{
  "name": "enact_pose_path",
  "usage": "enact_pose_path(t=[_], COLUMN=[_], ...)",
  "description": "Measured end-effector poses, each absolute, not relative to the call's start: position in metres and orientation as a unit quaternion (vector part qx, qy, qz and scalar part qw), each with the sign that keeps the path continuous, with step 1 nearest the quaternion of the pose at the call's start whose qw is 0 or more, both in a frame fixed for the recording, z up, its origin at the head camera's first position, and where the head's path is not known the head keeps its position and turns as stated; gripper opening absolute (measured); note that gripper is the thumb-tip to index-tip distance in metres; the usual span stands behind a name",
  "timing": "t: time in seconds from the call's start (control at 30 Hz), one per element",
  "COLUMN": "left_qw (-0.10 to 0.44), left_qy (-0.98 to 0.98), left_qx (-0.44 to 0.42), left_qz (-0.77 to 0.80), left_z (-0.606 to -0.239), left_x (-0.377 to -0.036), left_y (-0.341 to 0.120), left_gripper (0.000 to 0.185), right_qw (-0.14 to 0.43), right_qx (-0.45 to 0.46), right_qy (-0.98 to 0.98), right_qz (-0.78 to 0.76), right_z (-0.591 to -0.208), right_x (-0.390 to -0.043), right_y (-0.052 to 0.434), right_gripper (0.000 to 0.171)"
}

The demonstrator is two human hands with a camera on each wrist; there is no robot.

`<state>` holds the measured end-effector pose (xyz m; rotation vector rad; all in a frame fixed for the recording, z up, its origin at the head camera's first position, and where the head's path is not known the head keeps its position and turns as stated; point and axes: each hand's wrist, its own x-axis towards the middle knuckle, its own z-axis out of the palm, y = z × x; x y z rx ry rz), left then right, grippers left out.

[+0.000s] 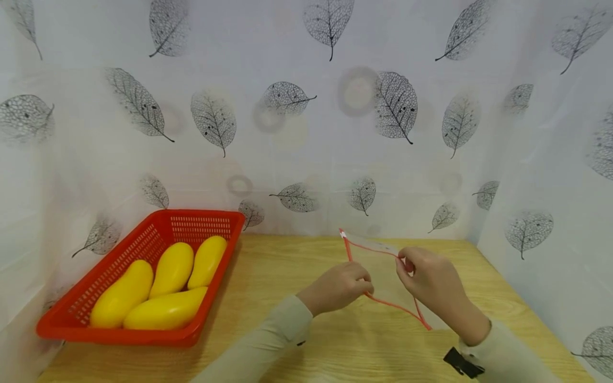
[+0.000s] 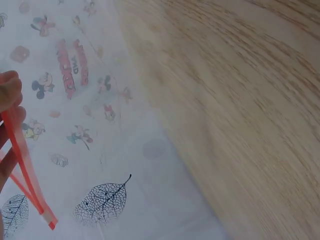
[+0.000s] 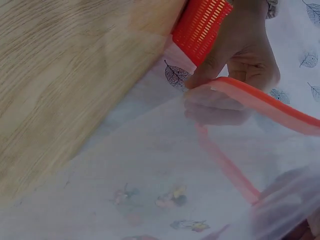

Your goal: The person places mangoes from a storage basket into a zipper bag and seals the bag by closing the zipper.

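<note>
A see-through zip bag with a red-orange zip strip is spread between my two hands over the table. My left hand pinches the near edge of its mouth. On the opposite edge, the thumb and fingers of my right hand hold the film by the strip. The mouth gapes between them, and a white slider sits at its far left corner. Small cartoon prints on the bag show in the left wrist view. Through the film, the right wrist view shows part of the left hand.
On the left stands a red plastic basket with perforated sides. Several yellow mangoes lie in it. The wood-grain table meets a white leaf-print curtain behind and at both sides.
</note>
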<state>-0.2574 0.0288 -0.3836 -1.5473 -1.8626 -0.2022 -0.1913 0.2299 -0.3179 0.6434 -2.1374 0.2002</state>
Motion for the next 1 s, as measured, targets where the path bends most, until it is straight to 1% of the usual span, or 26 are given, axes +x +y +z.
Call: enact_pose_path(t=[0.17, 0.37, 0.57, 0.77, 0.8, 0.93, 1.0], left_qw=[0.345, 0.341, 0.340, 0.337, 0.336, 0.329, 0.327], left_qy=[-0.727, -0.733, -0.731, -0.733, -0.733, -0.735, -0.735], left_qx=[-0.589, -0.585, -0.588, -0.587, -0.587, -0.589, -0.590], left_qz=[-0.074, -0.062, -0.068, -0.066, -0.066, -0.066, -0.067], left_z=[-0.383, -0.384, -0.387, -0.389, -0.389, -0.390, -0.391], left_x=[-0.256, -0.255, -0.257, -0.258, -0.258, -0.259, -0.260], left_y=[0.028, 0.024, 0.023, 0.020, 0.019, 0.017, 0.016], left_gripper=[0.009, 0.010, 0.010, 0.011, 0.011, 0.011, 0.011], right_qw=[0.435, 0.417, 0.387, 0.362, 0.360, 0.355, 0.356], right_qx=[0.268, 0.309, 0.363, 0.422, 0.430, 0.451, 0.457], right_qy=[-0.858, -0.855, -0.845, -0.825, -0.822, -0.812, -0.808], right_qz=[0.058, -0.003, -0.061, -0.095, -0.099, -0.105, -0.105], right_z=[-0.316, -0.314, -0.311, -0.305, -0.305, -0.307, -0.309], right_x=[-0.192, -0.195, -0.199, -0.203, -0.204, -0.208, -0.210], right_y=[0.230, 0.234, 0.236, 0.239, 0.239, 0.241, 0.242], right_gripper=[0.013, 0.002, 0.012, 0.008, 0.009, 0.038, 0.047])
